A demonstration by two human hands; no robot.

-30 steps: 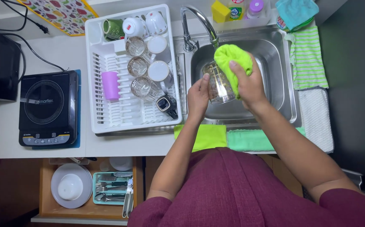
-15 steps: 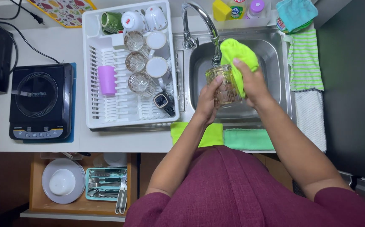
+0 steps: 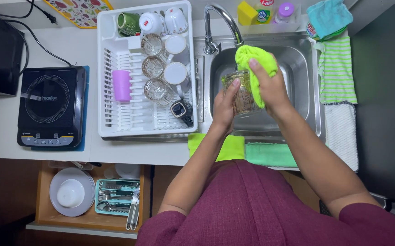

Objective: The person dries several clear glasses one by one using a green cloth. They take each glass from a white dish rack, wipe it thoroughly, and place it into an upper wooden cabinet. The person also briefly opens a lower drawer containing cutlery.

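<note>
A white countertop (image 3: 6, 132) is carrying a black induction hob (image 3: 52, 107) lying on a blue mat (image 3: 84, 109), a white dish rack (image 3: 134, 120) sitting just beside it, and a steel sink (image 3: 304, 68) set into it at the right. Green cloths (image 3: 252, 152) are hanging over its front edge, and a striped towel (image 3: 338, 70) is lying right of the sink.

The person wears a dark maroon top (image 3: 261, 205) of plain cloth with short sleeves that end above the elbows. Both forearms are bare. The left hand (image 3: 225, 107) and right hand (image 3: 270, 86) have no gloves, rings or watch.
</note>
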